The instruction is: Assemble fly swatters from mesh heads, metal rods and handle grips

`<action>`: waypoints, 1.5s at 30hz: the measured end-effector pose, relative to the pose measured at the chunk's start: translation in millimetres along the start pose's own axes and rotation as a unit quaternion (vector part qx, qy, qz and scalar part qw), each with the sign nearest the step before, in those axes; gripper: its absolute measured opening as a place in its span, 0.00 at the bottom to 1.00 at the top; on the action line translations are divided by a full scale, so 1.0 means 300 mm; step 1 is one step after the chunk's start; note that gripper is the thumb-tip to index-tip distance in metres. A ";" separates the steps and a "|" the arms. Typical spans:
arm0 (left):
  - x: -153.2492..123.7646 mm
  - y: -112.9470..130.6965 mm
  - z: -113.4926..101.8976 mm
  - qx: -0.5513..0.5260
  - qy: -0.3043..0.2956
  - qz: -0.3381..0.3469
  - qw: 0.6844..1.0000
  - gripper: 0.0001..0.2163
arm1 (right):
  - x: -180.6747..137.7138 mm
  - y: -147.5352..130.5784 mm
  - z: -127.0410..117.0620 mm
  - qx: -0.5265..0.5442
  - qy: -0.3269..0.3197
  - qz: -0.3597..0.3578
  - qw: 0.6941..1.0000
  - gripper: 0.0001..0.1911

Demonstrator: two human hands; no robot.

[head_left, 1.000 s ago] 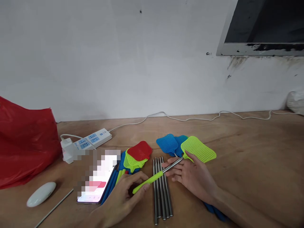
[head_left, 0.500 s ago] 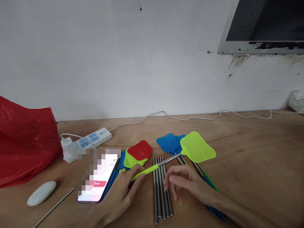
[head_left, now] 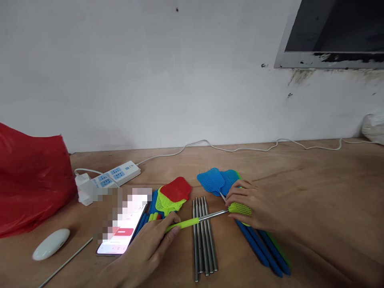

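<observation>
I see left hand [head_left: 147,250] pinching lime swatter [head_left: 183,225] by smooth plastic handle, right hand [head_left: 255,206] curled over its perforated head, near bench [head_left: 315,188] front edge.

the swatter [head_left: 240,208] is lime-green mesh, the rods [head_left: 204,248] silver, the bag [head_left: 30,180] red.

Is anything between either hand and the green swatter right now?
Nothing visible. The left hand grips the green swatter by its handle, and the right hand holds its mesh head. The steel rods lie under its shaft, not in between.
</observation>
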State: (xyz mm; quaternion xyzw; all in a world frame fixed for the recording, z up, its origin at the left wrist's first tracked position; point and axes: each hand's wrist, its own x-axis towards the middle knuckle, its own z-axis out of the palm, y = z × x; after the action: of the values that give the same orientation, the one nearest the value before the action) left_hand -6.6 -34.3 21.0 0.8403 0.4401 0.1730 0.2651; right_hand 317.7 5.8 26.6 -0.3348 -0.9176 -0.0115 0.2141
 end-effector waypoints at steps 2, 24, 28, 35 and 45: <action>-0.008 0.007 0.000 -0.011 -0.002 -0.010 1.000 0.13 | -0.003 -0.014 0.027 -0.029 0.006 -0.005 1.000 0.02; -0.004 0.050 0.028 0.147 -0.043 0.072 0.986 0.12 | 0.041 -0.194 0.049 -0.060 0.061 -0.062 0.994 0.11; -0.015 0.047 0.023 0.190 -0.009 0.083 0.978 0.16 | 0.029 -0.185 0.021 -0.047 0.091 -0.046 0.994 0.13; -0.054 0.034 -0.024 0.182 0.013 0.061 0.981 0.18 | 0.001 -0.127 -0.017 -0.050 0.066 -0.035 0.996 0.10; -0.074 0.017 -0.047 0.140 0.032 0.027 0.989 0.18 | -0.025 -0.116 0.002 -0.001 0.036 0.011 0.999 0.08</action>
State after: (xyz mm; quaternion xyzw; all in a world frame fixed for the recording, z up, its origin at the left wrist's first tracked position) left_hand -22.9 -50.9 34.2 0.8747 0.4453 0.1441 0.1261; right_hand 301.2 -25.6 27.4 -0.3444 -0.9056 -0.0221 0.2467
